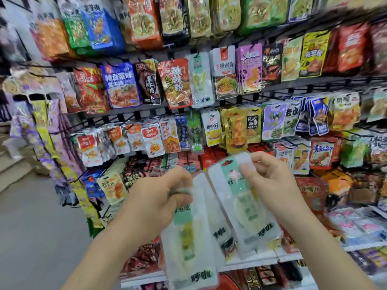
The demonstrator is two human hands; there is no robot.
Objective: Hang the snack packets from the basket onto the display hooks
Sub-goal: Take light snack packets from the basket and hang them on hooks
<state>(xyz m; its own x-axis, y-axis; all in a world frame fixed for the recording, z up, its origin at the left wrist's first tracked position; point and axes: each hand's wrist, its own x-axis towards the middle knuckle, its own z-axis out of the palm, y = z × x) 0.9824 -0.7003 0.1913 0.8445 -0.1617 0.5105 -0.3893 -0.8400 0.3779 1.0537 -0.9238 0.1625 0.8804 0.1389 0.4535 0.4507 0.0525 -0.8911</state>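
My left hand (159, 197) grips the tops of a small bunch of pale white-and-green snack packets (188, 243) that hang down from it. My right hand (270, 176) pinches the top of another packet of the same kind (240, 201), tilted and held just right of the bunch. Both hands are in front of the display rack, at lower centre. Up on the second row, matching white-and-green packets (200, 80) hang on a display hook. The basket is out of view.
Rows of black wire hooks hold many coloured snack packets across the whole rack (230, 130). A white shelf edge (261, 262) runs below my hands with more packets on it. Grey floor (37, 237) lies to the left.
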